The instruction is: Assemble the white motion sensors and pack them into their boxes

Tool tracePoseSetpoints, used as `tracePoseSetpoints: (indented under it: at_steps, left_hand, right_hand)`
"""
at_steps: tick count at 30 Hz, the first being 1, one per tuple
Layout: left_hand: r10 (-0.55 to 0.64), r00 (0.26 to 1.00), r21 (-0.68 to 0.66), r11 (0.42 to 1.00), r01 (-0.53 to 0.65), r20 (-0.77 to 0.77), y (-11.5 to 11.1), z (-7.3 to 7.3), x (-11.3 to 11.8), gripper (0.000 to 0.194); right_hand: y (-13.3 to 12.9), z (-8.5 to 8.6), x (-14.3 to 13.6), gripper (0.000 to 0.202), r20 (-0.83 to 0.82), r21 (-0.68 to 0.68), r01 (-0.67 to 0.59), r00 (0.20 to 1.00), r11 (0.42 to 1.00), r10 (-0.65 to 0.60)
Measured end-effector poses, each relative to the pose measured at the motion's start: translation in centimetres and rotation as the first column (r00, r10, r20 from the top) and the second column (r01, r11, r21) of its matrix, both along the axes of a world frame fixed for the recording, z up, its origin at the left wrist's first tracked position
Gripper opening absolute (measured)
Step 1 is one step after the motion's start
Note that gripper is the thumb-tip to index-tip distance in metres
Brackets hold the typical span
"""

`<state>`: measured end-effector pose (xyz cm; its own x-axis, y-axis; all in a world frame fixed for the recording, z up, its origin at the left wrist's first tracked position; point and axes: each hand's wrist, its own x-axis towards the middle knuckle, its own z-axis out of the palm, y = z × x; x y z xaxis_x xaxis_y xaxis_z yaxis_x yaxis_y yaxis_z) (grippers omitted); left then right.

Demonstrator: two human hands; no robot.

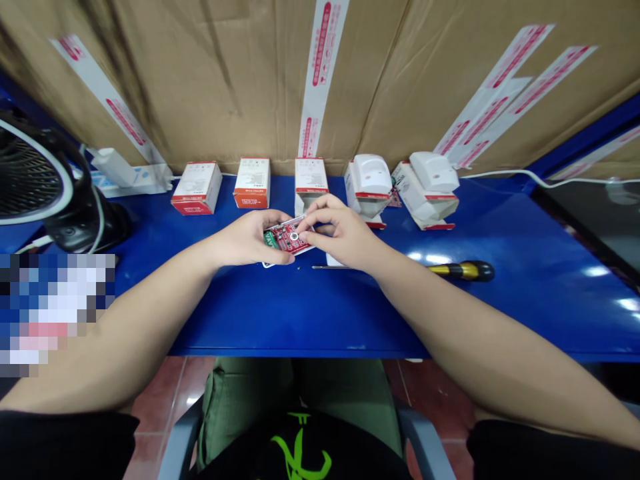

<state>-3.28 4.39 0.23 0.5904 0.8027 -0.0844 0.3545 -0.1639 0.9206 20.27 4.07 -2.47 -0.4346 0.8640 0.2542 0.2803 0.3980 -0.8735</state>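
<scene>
A red circuit board (286,238) with a round silver sensor sits in a white plastic housing above the blue table. Around its left end my left hand (245,240) is closed, thumb along the near edge. The fingers of my right hand (337,233) are bent together at the board's right part, close to the sensor; whether something small is pinched there is hidden. Behind the right wrist lies a screwdriver (463,270) with a black and yellow handle, its thin shaft pointing left. A white piece (336,260) shows partly beneath the right hand.
Several white and red detector boxes (253,181) stand along the back. White detector covers (373,173) rest on the two right boxes, with another red board (395,193) between them. A black fan (55,180) stands at left; a cardboard wall (250,80) closes the back.
</scene>
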Motion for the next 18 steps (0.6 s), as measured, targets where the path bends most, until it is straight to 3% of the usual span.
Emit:
tracePoseSetpoints:
  at_steps: [5, 18]
  left_hand:
    - [0.015, 1.000, -0.015, 1.000, -0.015, 0.001, -0.08, 0.13, 0.06, 0.053]
    - [-0.003, 1.000, -0.043, 0.999, 0.003, 0.005, -0.03, -0.02, 0.20, 0.055]
  right_hand:
    - [-0.02, -0.24, -0.17, 0.003, -0.044, -0.027, 0.041, 0.998, 0.999, -0.042]
    - [0.17, 0.22, 0.20, 0.006, 0.057, -0.023, 0.007, 0.998, 1.000, -0.006]
